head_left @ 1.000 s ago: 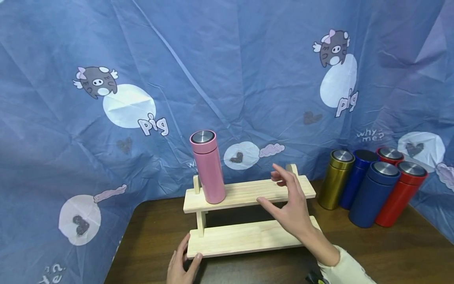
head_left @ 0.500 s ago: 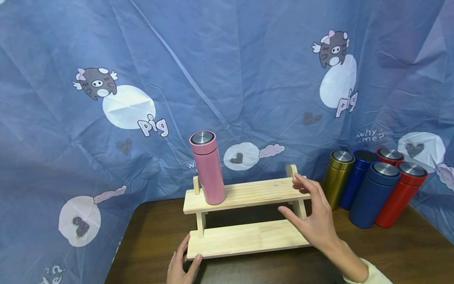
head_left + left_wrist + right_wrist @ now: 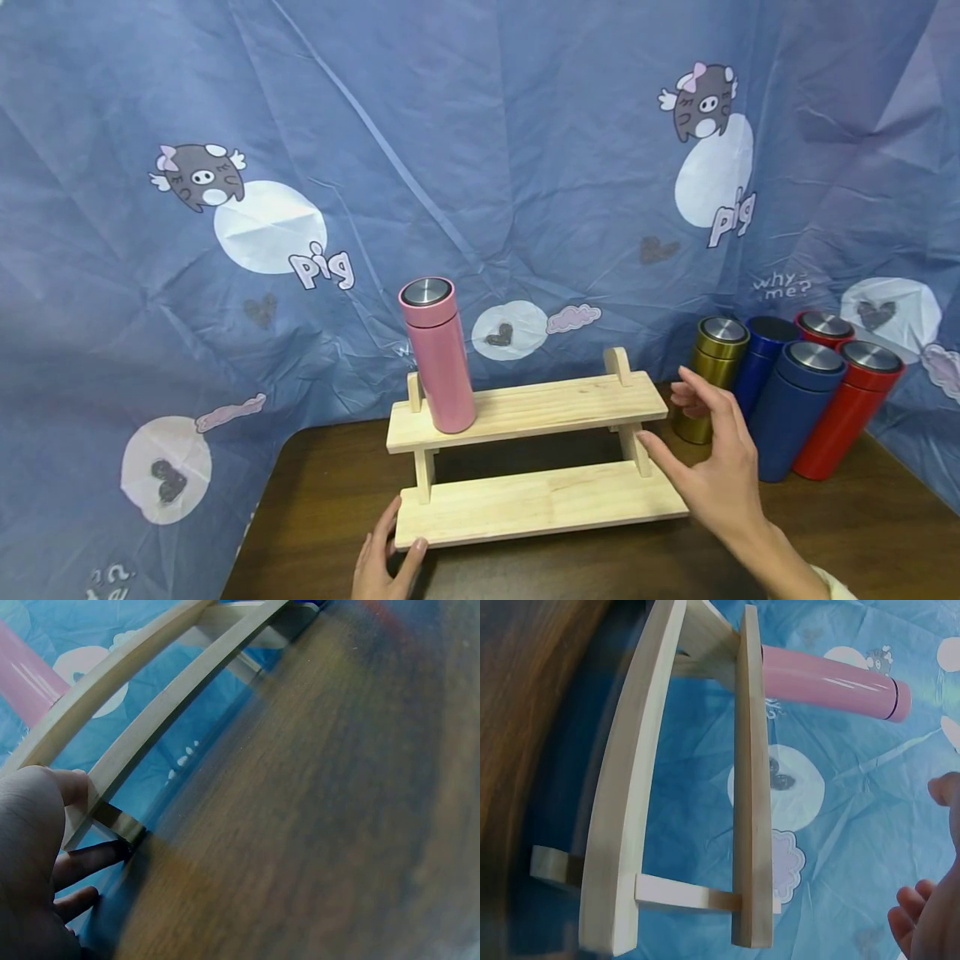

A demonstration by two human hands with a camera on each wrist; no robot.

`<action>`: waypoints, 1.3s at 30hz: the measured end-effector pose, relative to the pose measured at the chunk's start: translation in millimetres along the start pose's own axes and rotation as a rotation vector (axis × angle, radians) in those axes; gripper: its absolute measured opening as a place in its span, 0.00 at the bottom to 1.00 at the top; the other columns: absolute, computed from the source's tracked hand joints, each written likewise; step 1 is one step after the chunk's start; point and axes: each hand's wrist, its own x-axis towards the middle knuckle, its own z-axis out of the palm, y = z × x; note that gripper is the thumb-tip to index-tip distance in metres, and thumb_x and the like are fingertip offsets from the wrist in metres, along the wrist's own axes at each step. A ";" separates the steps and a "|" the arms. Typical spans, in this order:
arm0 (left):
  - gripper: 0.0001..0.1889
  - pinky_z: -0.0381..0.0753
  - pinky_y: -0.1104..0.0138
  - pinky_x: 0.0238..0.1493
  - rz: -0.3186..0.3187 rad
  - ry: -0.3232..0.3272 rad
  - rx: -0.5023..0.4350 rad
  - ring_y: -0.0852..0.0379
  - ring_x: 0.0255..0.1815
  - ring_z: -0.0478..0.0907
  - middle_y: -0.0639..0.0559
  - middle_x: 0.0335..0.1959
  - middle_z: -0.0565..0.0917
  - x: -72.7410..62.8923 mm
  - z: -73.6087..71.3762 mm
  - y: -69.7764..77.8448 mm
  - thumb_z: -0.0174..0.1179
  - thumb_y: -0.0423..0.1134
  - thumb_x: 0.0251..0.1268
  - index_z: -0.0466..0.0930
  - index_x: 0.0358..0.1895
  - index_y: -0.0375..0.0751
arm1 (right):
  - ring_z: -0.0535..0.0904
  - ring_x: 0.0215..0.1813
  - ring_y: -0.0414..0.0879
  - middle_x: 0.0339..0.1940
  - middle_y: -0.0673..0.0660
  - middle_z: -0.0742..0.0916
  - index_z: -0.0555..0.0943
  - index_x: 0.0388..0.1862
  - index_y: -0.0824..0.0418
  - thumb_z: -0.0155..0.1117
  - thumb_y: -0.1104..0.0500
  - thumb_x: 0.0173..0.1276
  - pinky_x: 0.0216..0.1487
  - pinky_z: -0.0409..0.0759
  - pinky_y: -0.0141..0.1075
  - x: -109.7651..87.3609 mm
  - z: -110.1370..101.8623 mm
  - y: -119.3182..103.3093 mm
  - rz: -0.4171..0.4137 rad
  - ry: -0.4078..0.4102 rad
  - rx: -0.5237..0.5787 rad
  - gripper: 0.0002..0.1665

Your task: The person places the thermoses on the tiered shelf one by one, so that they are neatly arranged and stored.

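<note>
A pink thermos (image 3: 441, 362) with a steel lid stands upright on the left part of the upper board of a two-tier wooden rack (image 3: 540, 507). At the rack's lower left corner, my left hand (image 3: 381, 567) grips the end of the lower board between thumb and fingers. The left wrist view shows that hand (image 3: 34, 832) wrapped about the board's end. My right hand (image 3: 722, 475) holds nothing, thumb and fingers spread wide. It hovers just right of the rack, overlapping the gold thermos (image 3: 718, 362) in the head view.
Beside the gold thermos stand a bright blue thermos (image 3: 768, 342), a dark blue thermos (image 3: 795, 417), a front red thermos (image 3: 851, 425) and a rear red thermos (image 3: 823, 325). All are on the brown wooden table (image 3: 322, 483). A blue printed curtain (image 3: 420, 125) hangs behind.
My right hand has moved rightward from above the rack's upper board to beside the gold thermos, fingers still spread. The left hand, the rack and the pink thermos have stayed in place.
</note>
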 end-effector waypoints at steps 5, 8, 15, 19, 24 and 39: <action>0.38 0.54 0.25 0.81 0.015 0.018 -0.008 0.31 0.57 0.90 0.24 0.70 0.81 -0.6 -0.2 0.9 0.69 0.50 0.77 0.68 0.82 0.35 | 0.77 0.59 0.30 0.54 0.74 0.85 0.75 0.76 0.74 0.72 0.26 0.72 0.60 0.73 0.21 1.0 -10.7 1.7 0.032 0.047 -0.020 0.58; 0.39 0.54 0.25 0.81 0.017 0.020 -0.010 0.31 0.57 0.91 0.24 0.70 0.81 -0.7 -0.2 0.8 0.69 0.50 0.76 0.68 0.82 0.34 | 0.78 0.59 0.29 0.54 0.68 0.86 0.75 0.76 0.74 0.77 0.33 0.72 0.58 0.74 0.21 3.0 -16.9 3.6 0.055 0.079 -0.023 0.54; 0.39 0.55 0.25 0.80 0.019 0.020 -0.012 0.32 0.57 0.91 0.24 0.70 0.81 -0.6 1.2 0.6 0.70 0.49 0.76 0.68 0.82 0.34 | 0.79 0.58 0.28 0.61 0.36 0.82 0.76 0.80 0.65 0.84 0.72 0.52 0.60 0.73 0.20 6.3 -34.7 15.8 0.192 0.118 -0.075 0.53; 0.39 0.55 0.24 0.80 0.016 0.019 -0.014 0.32 0.57 0.91 0.25 0.70 0.82 -0.6 1.5 0.2 0.70 0.50 0.76 0.68 0.82 0.35 | 0.80 0.57 0.27 0.60 0.33 0.82 0.76 0.81 0.61 0.84 0.72 0.54 0.59 0.73 0.20 11.6 -43.9 20.6 0.235 0.133 -0.103 0.53; 0.39 0.56 0.25 0.80 0.007 0.023 -0.006 0.33 0.57 0.91 0.25 0.70 0.82 -1.0 1.3 0.3 0.70 0.50 0.76 0.68 0.82 0.35 | 0.79 0.56 0.24 0.59 0.33 0.82 0.78 0.79 0.62 0.85 0.72 0.55 0.58 0.72 0.19 13.5 -48.7 31.0 0.242 0.176 -0.138 0.51; 0.40 0.55 0.24 0.79 -0.004 0.015 -0.005 0.33 0.57 0.91 0.25 0.69 0.82 -0.2 1.6 0.4 0.70 0.51 0.76 0.67 0.82 0.34 | 0.75 0.50 0.19 0.54 0.25 0.78 0.80 0.78 0.60 0.86 0.66 0.56 0.54 0.69 0.20 18.2 -64.6 58.8 0.301 0.248 -0.246 0.48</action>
